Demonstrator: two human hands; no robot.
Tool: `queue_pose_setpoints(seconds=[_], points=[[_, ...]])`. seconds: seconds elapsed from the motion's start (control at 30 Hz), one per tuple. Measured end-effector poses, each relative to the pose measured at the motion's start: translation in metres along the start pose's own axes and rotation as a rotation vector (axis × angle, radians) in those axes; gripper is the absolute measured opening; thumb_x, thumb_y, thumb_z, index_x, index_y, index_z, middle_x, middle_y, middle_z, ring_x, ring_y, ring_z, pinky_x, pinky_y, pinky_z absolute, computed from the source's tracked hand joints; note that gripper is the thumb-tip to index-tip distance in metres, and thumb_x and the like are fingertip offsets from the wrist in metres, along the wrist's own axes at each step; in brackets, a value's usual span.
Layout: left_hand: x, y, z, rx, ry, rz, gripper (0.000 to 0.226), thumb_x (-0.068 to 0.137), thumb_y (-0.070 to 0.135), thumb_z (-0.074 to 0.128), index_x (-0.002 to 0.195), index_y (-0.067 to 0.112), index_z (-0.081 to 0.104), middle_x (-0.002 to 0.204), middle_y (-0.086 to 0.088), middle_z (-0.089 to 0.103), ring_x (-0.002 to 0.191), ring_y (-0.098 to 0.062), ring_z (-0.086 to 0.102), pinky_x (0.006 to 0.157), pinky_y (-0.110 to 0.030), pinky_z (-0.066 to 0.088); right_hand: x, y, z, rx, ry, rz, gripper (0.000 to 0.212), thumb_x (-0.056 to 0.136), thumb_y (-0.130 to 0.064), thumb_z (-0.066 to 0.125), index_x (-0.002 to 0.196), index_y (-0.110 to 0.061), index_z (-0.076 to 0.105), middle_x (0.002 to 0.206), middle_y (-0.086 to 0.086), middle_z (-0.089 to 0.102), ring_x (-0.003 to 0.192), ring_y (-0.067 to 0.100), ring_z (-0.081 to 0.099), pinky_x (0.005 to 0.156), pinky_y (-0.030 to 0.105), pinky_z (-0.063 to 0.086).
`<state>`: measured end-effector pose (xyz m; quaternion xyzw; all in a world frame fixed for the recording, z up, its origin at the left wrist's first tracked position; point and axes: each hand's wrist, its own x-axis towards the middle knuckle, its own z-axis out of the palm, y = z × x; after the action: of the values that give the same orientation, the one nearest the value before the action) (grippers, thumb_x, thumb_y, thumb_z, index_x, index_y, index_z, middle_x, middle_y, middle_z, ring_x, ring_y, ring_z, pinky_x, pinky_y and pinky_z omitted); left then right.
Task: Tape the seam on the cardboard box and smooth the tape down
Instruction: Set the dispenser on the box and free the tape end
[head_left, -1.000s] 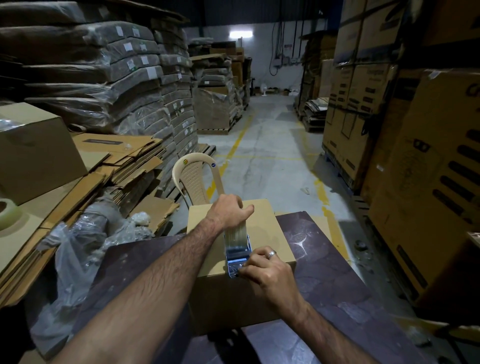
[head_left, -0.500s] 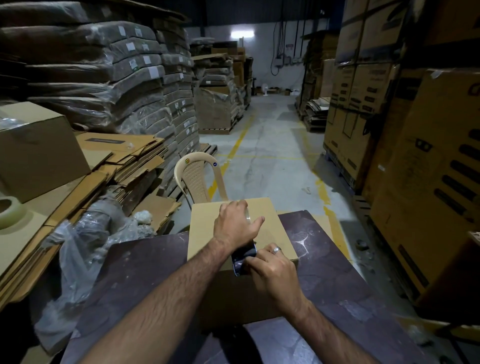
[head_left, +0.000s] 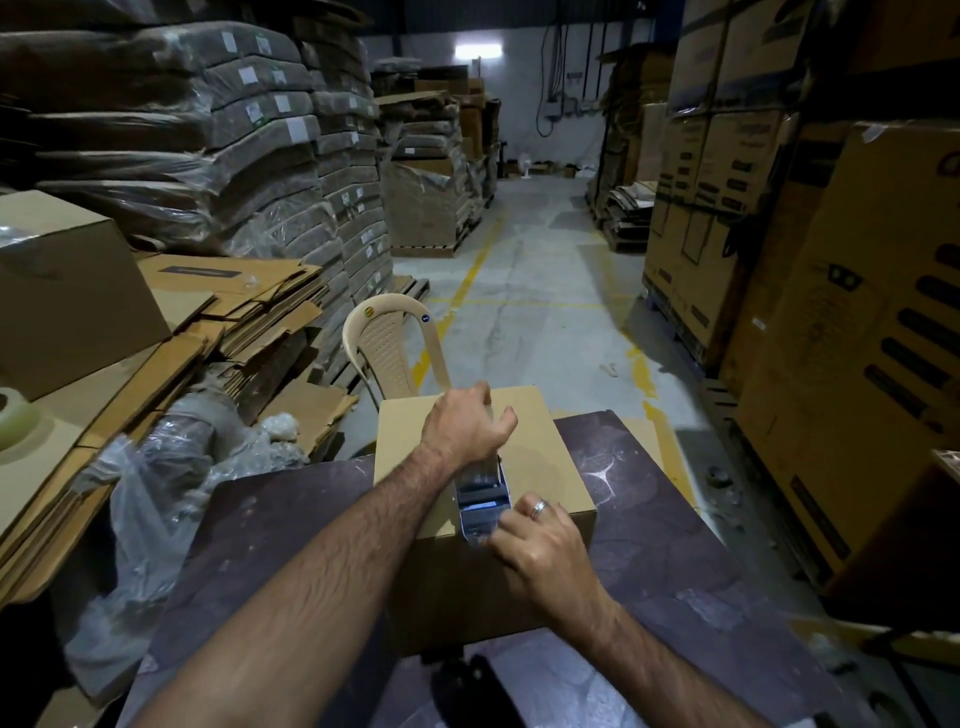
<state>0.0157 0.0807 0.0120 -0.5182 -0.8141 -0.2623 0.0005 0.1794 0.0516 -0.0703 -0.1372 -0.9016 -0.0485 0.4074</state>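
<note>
The cardboard box (head_left: 530, 457) sits on the dark table (head_left: 649, 519) in front of the person, top facing up. The left hand (head_left: 465, 428) lies on the far half of the top, over the strip of clear tape (head_left: 478, 470), thumb held out to the side; whether its fingers lie flat or hook over the far edge I cannot tell. The right hand (head_left: 543, 543) grips the tape dispenser (head_left: 480, 506) at the near edge, fingers curled round it. To my eye the strip runs along the seam and the cut comes next. Done well, the 2 hands work against each other: the left pins the tape, the right keeps it taut, carries it just over the near edge, then tilts the blade to sever it cleanly without trapping creases
</note>
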Motion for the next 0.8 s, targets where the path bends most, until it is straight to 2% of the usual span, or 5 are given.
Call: queue_pose_setpoints(seconds=[0.2, 0.27, 0.43, 0.7, 0.8], points=[[0.014, 0.001, -0.003, -0.004, -0.071, -0.101, 0.046, 0.079, 0.053, 0.051, 0.091, 0.010, 0.060, 0.088, -0.011, 0.065, 0.084, -0.032, 0.062, 0.076, -0.038, 0.054, -0.010, -0.003, -0.005, -0.065, 0.009, -0.023, 0.013, 0.075, -0.011, 0.070, 0.067, -0.018, 0.063, 0.066, -0.004, 0.055, 0.069, 0.017, 0.046, 0.055, 0.030, 0.038], [0.011, 0.001, -0.003, 0.026, 0.005, -0.101, 0.046, 0.081, 0.054, 0.049, 0.097, 0.011, 0.055, 0.089, -0.009, 0.064, 0.084, -0.030, 0.061, 0.075, -0.038, 0.052, -0.010, 0.001, -0.005, -0.087, -0.001, -0.024, 0.010, 0.076, -0.013, 0.070, 0.069, -0.020, 0.066, 0.067, -0.005, 0.056, 0.068, 0.017, 0.048, 0.055, 0.030, 0.039], [-0.012, -0.001, 0.002, 0.119, 0.272, 0.158, 0.043, 0.090, 0.055, 0.049, 0.078, 0.015, 0.047, 0.078, -0.002, 0.055, 0.077, -0.020, 0.051, 0.060, -0.032, 0.038, -0.016, 0.002, -0.003, -0.101, -0.009, -0.005, 0.008, 0.073, -0.015, 0.074, 0.073, -0.021, 0.069, 0.067, -0.003, 0.058, 0.067, 0.017, 0.048, 0.055, 0.029, 0.040], [-0.035, -0.008, 0.017, 0.110, 0.176, 0.144, 0.067, 0.075, 0.072, 0.053, 0.108, 0.015, 0.046, 0.107, -0.001, 0.053, 0.105, -0.020, 0.045, 0.071, -0.037, 0.051, -0.019, -0.003, 0.000, -0.089, 0.015, -0.009, 0.011, 0.072, -0.012, 0.077, 0.076, -0.020, 0.070, 0.067, -0.004, 0.058, 0.069, 0.016, 0.047, 0.055, 0.029, 0.038], [-0.028, 0.000, 0.020, 0.138, 0.161, 0.089, 0.056, 0.081, 0.059, 0.057, 0.113, 0.015, 0.045, 0.112, -0.004, 0.054, 0.110, -0.026, 0.045, 0.077, -0.041, 0.052, -0.018, -0.002, 0.001, -0.089, 0.003, -0.017, 0.013, 0.071, -0.013, 0.078, 0.079, -0.020, 0.072, 0.068, -0.005, 0.059, 0.069, 0.016, 0.049, 0.056, 0.028, 0.038]])
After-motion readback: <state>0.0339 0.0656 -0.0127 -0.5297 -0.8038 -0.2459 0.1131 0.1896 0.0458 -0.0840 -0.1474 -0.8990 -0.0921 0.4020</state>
